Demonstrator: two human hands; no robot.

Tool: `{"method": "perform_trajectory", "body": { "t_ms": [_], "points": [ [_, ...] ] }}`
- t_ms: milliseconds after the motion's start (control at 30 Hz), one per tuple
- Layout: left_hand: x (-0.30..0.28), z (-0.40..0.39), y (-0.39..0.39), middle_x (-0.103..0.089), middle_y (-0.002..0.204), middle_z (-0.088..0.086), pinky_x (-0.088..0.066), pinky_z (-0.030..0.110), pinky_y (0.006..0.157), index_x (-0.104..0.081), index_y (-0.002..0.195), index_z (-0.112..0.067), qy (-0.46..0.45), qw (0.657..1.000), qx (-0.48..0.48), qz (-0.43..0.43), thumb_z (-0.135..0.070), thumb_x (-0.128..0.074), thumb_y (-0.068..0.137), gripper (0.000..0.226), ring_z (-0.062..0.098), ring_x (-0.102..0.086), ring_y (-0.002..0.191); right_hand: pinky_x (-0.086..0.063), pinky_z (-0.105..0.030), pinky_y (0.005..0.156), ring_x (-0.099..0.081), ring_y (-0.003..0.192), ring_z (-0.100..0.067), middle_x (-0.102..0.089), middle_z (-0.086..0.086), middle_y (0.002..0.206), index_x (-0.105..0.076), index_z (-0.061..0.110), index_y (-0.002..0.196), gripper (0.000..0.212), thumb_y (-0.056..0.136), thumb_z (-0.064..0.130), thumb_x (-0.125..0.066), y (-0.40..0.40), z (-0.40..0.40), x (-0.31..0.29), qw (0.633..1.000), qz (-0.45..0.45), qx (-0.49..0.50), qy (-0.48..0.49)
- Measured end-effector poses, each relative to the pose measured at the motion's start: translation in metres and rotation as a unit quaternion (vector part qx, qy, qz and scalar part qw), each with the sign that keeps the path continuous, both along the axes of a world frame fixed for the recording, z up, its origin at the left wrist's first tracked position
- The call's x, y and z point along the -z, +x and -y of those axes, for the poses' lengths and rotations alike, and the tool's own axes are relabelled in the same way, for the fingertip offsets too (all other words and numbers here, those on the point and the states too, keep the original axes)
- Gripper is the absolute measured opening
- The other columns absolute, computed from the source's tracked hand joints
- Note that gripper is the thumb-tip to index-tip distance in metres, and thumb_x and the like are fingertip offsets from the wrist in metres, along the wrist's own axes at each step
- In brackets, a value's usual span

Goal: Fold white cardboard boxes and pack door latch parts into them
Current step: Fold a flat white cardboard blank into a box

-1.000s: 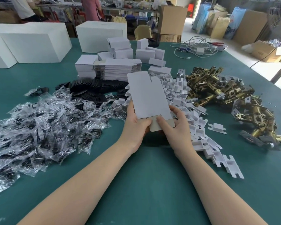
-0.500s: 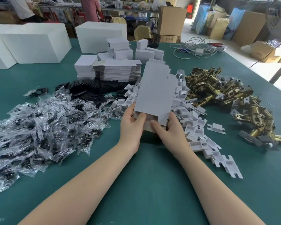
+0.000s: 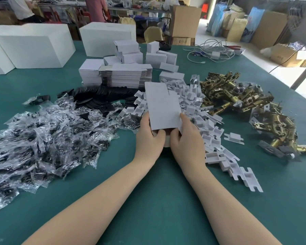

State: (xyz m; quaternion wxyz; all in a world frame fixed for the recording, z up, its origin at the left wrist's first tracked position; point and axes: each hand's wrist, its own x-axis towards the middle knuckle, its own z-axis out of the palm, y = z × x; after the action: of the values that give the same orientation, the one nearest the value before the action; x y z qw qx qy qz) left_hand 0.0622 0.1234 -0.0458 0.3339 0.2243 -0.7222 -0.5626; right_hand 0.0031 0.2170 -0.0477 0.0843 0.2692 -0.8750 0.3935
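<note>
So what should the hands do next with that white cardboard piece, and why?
Probably push its sides apart to open it into a box shape. The white cardboard blank looks flat, with the left hand and right hand pinching its lower end, and the brass latch parts lie unpacked beside it.

A matt white cardboard box blank, its inner face plain brown, stands over a table covered in dull teal cloth. Crinkled, glossy clear plastic bags holding black parts catch the light beside a heap of matt black discs and smooth white folded card inserts. Shiny brass-coloured metal latches with silvery plates lie piled at the right, behind them stacks of flat white card and brown corrugated cartons.
</note>
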Motion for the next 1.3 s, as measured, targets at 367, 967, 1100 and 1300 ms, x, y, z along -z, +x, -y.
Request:
{"method": "perform_trajectory", "body": {
  "t_ms": [367,967,1100,1300],
  "points": [
    [-0.002,0.001,0.002,-0.048,0.124,-0.022,-0.036,-0.002,0.074,-0.002,0.156,-0.036,-0.047,0.993,0.071,0.082,0.001,-0.035,0.092,0.081,-0.009,-0.052,0.093,-0.037,-0.012,0.053,-0.051,0.063,-0.005,-0.056,0.018,0.068,-0.052,0.022,0.142,0.046,0.097,0.013,-0.045,0.001,-0.003,0.000,0.987,0.071,0.028,-0.139],
    [-0.024,0.007,0.014,-0.047,0.130,-0.044,-0.033,-0.001,0.092,-0.030,0.142,-0.035,0.118,0.958,0.259,-0.047,-0.041,-0.036,0.099,0.044,-0.023,-0.039,0.123,-0.040,-0.006,0.063,-0.054,0.073,0.004,-0.066,0.013,0.088,-0.049,0.036,0.144,0.060,0.089,0.016,-0.036,0.002,-0.006,-0.003,0.987,0.026,-0.029,-0.153],
    [-0.026,0.013,0.012,-0.067,0.126,0.001,-0.053,0.028,0.093,-0.053,0.131,-0.017,0.266,0.924,0.268,-0.056,-0.036,-0.050,0.089,0.046,0.016,-0.062,0.118,-0.046,-0.022,0.063,-0.054,0.071,-0.007,-0.067,0.010,0.085,-0.050,0.034,0.143,0.059,0.090,0.012,-0.039,0.003,-0.009,-0.004,0.990,-0.006,-0.059,-0.126],
    [-0.029,0.031,0.017,-0.072,0.115,0.008,-0.059,0.033,0.077,-0.077,0.105,-0.019,0.403,0.881,0.240,-0.060,-0.050,-0.056,0.081,0.045,0.022,-0.070,0.102,-0.047,-0.026,0.067,-0.056,0.070,-0.012,-0.069,0.003,0.083,-0.045,0.044,0.144,0.060,0.089,0.020,-0.036,0.007,-0.009,-0.002,0.988,-0.001,-0.121,-0.091]
  ]
}}
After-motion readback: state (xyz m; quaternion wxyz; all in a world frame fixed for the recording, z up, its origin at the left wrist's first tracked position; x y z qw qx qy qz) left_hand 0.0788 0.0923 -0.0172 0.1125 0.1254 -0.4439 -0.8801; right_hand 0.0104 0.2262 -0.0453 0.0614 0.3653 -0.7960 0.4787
